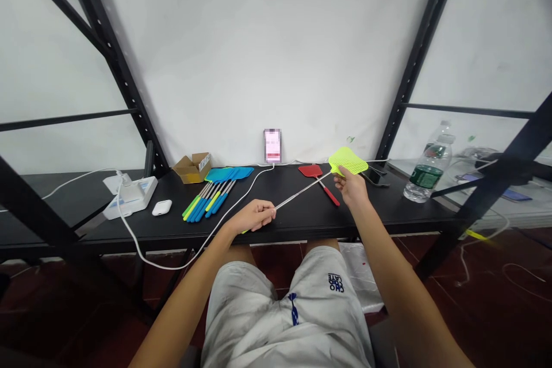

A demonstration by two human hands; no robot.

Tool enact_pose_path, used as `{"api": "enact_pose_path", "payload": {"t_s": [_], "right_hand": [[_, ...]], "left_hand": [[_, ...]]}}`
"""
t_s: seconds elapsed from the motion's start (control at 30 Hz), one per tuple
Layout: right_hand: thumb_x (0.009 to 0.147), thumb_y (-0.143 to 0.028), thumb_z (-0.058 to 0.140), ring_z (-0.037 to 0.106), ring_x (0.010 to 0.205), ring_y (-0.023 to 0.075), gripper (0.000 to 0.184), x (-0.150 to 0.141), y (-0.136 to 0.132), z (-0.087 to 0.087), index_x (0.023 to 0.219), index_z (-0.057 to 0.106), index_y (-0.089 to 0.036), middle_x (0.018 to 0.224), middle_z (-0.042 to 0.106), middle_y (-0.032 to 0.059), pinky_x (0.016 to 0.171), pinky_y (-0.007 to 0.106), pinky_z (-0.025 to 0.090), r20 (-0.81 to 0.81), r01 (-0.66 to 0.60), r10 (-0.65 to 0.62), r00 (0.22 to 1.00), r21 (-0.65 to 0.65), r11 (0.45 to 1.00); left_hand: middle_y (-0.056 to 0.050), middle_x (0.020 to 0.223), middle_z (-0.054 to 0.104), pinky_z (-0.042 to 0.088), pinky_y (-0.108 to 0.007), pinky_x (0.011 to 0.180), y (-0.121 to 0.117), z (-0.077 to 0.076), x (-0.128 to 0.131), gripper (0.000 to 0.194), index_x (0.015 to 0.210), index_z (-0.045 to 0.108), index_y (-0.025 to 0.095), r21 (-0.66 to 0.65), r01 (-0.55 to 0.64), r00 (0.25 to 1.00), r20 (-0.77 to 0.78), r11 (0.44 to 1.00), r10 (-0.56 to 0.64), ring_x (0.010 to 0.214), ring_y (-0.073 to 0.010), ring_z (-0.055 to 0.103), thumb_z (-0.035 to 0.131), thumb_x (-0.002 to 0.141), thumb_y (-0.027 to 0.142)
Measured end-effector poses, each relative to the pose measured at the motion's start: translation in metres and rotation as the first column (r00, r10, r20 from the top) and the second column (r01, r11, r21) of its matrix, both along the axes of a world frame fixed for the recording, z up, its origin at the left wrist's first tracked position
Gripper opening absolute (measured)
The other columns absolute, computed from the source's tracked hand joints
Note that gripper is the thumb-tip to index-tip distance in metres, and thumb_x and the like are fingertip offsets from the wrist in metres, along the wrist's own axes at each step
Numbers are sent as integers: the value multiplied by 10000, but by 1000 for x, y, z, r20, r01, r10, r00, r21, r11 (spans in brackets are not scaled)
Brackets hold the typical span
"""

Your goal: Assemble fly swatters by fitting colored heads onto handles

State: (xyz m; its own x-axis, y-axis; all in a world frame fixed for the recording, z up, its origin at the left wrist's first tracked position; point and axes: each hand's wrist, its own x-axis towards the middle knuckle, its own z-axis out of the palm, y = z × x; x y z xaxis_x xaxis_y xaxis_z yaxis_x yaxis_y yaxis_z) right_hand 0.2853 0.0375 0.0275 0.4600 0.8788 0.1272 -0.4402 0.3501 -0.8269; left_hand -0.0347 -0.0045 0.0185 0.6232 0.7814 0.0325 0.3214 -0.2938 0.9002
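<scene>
Two hands: both on one lime-green plastic fly swatter (pixel 348 160), its thin steel shaft (pixel 304 190) running between them.
Left hand (pixel 252 217): closed firmly around the handle end, with a green tip showing below my fingers.
Right hand (pixel 351 188): half open, pinching the swatter just under its mesh head. Holding both ends keeps the long shaft steady and lifted.
Right beside it: a red plastic fly swatter (pixel 313 171), lying flat on the black table (pixel 379 213).
To my left: blue plastic fly swatters (pixel 228 173), heads bunched, blue-and-green handles fanned side by side, probably laid out to keep them sorted.
Farther left: a brown cardboard box (pixel 192 168), a white power strip (pixel 131 198), a white earbud case (pixel 161 207).
Dead ahead: an upright smartphone (pixel 272 146), propped against the white wall, screen blurred, on a white charging cable (pixel 172 267).
Far right: a black smartphone (pixel 375 177) and a clear plastic water bottle (pixel 426 167).
</scene>
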Motion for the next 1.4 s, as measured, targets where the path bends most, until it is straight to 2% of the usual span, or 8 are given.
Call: {"api": "enact_pose_path", "payload": {"t_s": [0.3,0.53,0.7,0.83,0.9,1.03,1.2,1.4], "right_hand": [[583,-224,787,488,453,72,241,-6,5,-5,705,588,-161,521,571,-25,356,168,332,-17,46,-45,999,24,999],[564,-216,770,429,435,57,256,-8,8,-10,644,531,-176,489,511,-49,348,167,287,-33,59,-57,998,64,996],[543,-200,773,420,428,53,271,-9,5,-7,650,525,-177,485,496,-60,346,166,273,-41,49,-46,998,75,996],[548,-217,771,408,412,51,275,-35,-2,-7,651,521,-172,476,492,-60,338,166,245,-21,37,-36,999,50,998],[561,-211,758,406,418,52,249,-58,-8,-11,680,544,-164,493,507,-56,346,169,253,3,-11,11,1000,63,998],[618,-232,719,391,407,55,219,-101,-19,-23,612,508,-171,486,499,-45,353,188,250,77,-107,103,992,51,993],[673,-289,686,384,401,62,247,-115,-26,-26,567,492,-178,482,487,-37,361,208,250,116,-118,113,987,34,992],[742,-385,674,429,420,63,276,-138,-42,-32,622,547,-171,520,516,-37,384,194,277,307,-276,258,916,17,961]], "left_hand": [[52,570,483,195,-167,329,-1,1,0,338,782,566,152,27,16,1000,-11,1000,-15,337,-26,331,520,857,479],[55,561,472,218,-160,325,-2,1,0,328,780,568,150,38,29,999,-16,999,-29,342,-29,339,515,867,462],[55,561,465,208,-156,315,-1,0,-1,326,775,564,150,27,26,1000,-11,999,-26,345,-26,319,519,867,460],[55,567,468,204,-151,316,0,-1,-1,321,777,562,151,18,20,1000,6,1000,-20,348,-24,322,519,867,456],[56,567,469,197,-151,315,1,-1,-1,322,782,562,152,14,11,1000,25,1000,-11,345,-23,319,515,867,459],[61,553,459,194,-152,313,2,-4,-1,321,777,560,151,16,-1,998,64,1000,0,338,-22,308,509,868,454],[62,548,465,180,-157,303,4,-6,-1,318,781,564,152,19,-14,998,67,1000,12,321,-22,305,513,867,454],[68,547,466,202,-152,308,5,-7,3,314,800,559,156,11,-58,993,106,998,57,319,-24,327,517,873,458]]}}
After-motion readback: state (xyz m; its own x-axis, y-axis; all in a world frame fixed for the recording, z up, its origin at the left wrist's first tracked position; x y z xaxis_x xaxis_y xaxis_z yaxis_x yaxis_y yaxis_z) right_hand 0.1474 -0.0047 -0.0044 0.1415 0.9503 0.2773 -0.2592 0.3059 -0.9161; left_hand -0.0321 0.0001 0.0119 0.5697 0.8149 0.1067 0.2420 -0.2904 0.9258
